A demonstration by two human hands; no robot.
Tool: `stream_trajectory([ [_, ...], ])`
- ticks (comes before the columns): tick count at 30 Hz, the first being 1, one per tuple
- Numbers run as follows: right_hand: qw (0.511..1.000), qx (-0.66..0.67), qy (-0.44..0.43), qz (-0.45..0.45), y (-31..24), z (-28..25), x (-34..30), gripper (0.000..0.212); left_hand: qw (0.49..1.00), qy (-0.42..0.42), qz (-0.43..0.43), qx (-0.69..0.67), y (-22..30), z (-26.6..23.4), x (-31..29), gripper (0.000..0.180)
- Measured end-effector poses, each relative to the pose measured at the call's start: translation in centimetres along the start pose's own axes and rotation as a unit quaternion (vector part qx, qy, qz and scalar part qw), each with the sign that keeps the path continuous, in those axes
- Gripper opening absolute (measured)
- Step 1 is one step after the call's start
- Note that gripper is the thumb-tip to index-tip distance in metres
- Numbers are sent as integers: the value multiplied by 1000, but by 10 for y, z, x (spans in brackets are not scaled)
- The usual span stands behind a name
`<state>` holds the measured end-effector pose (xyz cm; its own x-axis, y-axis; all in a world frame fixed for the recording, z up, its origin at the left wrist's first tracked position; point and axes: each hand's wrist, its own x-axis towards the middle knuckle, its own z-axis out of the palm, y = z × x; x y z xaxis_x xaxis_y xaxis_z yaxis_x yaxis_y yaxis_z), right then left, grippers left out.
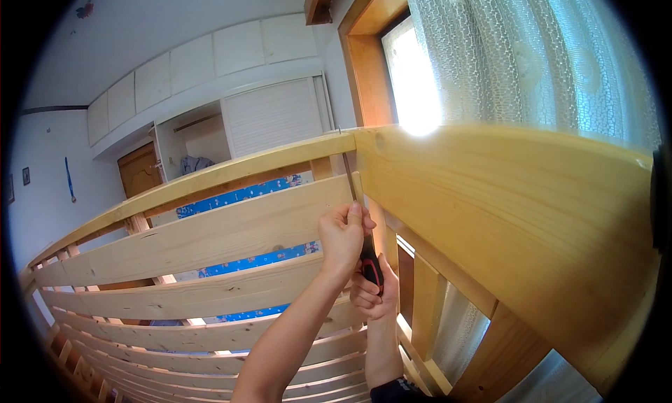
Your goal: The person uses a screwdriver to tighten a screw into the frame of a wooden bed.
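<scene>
Head view: my left grip [341,236] pinches the metal shaft of a long screwdriver with a black-and-red handle [371,264], near centre; my right grip [380,294], just below toward 5 o'clock, is wrapped around the handle. Shaft points to about 12, upper end at the pale varnished wooden top rail [245,166], near its corner with the wide yellow pine board [504,193] at 3 o'clock. Flat bare-pine slats [203,234] run off toward 8. Step in hand, my read: screwdriver work at that corner; tip seating unclear. Next move calls for left steadying, right turning, shaft in line.
</scene>
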<state>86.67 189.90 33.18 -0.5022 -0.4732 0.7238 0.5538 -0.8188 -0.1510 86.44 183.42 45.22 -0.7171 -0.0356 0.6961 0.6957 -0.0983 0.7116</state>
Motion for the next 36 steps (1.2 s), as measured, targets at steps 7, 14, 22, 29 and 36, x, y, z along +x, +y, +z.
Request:
stream_trajectory([
  [7,972,-200,101,-76,-2,0,5,42,994,-25,24,100,-3,-9,-2,33],
  [14,879,-372,206,-217,10,12,5,38,984,-58,23,168,-4,-11,-4,31],
  [22,663,-590,282,-365,20,9,12,25,991,-48,-12,126,-9,-8,-1,29],
  [29,573,-662,291,-385,26,7,13,22,994,-45,-25,100,-5,-12,3,30],
  [36,999,20,-49,0,3,-1,3,55,997,-30,-47,59,-2,-1,-1,26],
])
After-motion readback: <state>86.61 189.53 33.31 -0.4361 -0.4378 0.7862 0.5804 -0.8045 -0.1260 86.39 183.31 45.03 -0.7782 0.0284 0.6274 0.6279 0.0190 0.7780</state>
